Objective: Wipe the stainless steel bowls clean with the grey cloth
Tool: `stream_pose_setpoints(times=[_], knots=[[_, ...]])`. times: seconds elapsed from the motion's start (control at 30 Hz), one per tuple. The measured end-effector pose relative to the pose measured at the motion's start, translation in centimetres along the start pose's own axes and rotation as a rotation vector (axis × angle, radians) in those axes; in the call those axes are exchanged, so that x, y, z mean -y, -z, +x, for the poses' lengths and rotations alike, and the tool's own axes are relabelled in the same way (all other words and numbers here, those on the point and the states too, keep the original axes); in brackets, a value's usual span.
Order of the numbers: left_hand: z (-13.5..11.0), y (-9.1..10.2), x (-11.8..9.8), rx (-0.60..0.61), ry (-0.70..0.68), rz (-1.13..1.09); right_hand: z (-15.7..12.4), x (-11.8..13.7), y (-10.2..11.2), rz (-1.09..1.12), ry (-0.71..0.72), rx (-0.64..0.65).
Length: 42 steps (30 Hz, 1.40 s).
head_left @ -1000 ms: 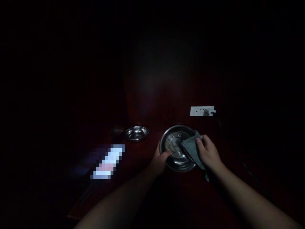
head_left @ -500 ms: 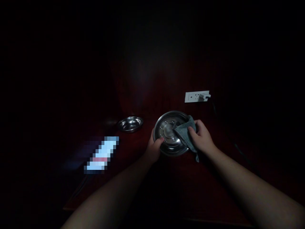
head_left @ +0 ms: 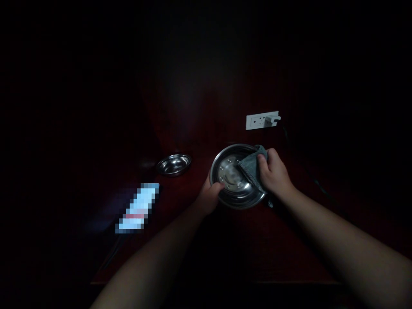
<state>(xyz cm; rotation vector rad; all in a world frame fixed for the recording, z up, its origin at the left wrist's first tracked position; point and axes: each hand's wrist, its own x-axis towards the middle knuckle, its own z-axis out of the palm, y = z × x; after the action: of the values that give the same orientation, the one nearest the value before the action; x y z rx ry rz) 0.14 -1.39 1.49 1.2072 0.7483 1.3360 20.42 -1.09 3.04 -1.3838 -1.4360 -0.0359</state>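
Note:
A shiny metal bowl [head_left: 230,174] is held up, tilted so its inside faces me. My left hand [head_left: 210,196] grips its left rim, thumb inside and the other fingers hidden behind. My right hand [head_left: 274,171] is closed on a grey-green cloth [head_left: 252,167], which is folded over the bowl's right rim and lies against the inner wall. Part of the cloth hangs below that hand. To the left, a smaller metal bowl [head_left: 174,165] sits on the dark red table, apart from both hands.
A lit, pixelated screen [head_left: 138,209] lies at the left with a cable running from its lower end. On the back panel is a white socket plate [head_left: 262,121] with a plug in it. The table's front edge [head_left: 289,282] shows faintly; the surroundings are very dark.
My right hand has turned and risen slightly with the cloth along the bowl's right rim. The bowl sits a little further right in view, and the camera view has shifted slightly.

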Motion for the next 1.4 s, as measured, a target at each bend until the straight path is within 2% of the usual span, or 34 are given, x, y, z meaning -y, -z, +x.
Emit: stream_pose_setpoints(times=[0.1,0.17,0.37,0.57,0.63,0.7,0.8,0.9,1.0,1.23,1.4], knots=[[0.2,0.8,0.0,0.164,0.073,0.011,0.1,0.5,0.5,-0.03,0.055,0.023],[0.3,1.2,-0.1,0.214,0.078,0.017,0.1,0.7,0.7,-0.024,0.082,0.04],[0.0,1.4,0.0,0.252,0.019,0.0,0.2,0.5,0.3,0.0,0.044,0.057],[-0.8,0.9,0.7,0.282,-0.052,-0.054,0.2,0.3,-0.1,0.035,-0.042,-0.013],[-0.8,0.8,0.8,0.256,-0.076,-0.038,0.1,0.2,-0.3,0.068,-0.057,-0.023],[-0.6,0.9,0.8,0.173,-0.092,-0.015,-0.1,0.1,-0.7,0.127,-0.058,-0.008],[-0.2,1.0,0.6,0.004,-0.125,0.009,-0.3,-0.1,-1.1,0.241,-0.035,0.078],[0.0,0.9,0.3,-0.069,-0.137,0.014,-0.4,-0.3,-1.3,0.254,-0.029,0.14],[-0.1,0.6,0.2,-0.043,-0.142,-0.01,-0.4,-0.4,-1.4,0.18,-0.064,0.126],[-0.7,0.6,0.3,0.135,-0.173,0.001,-0.5,0.3,-1.1,0.071,-0.09,0.034],[-0.6,0.6,0.6,0.082,-0.166,0.009,-0.7,0.9,-0.8,-0.02,-0.099,0.059]])
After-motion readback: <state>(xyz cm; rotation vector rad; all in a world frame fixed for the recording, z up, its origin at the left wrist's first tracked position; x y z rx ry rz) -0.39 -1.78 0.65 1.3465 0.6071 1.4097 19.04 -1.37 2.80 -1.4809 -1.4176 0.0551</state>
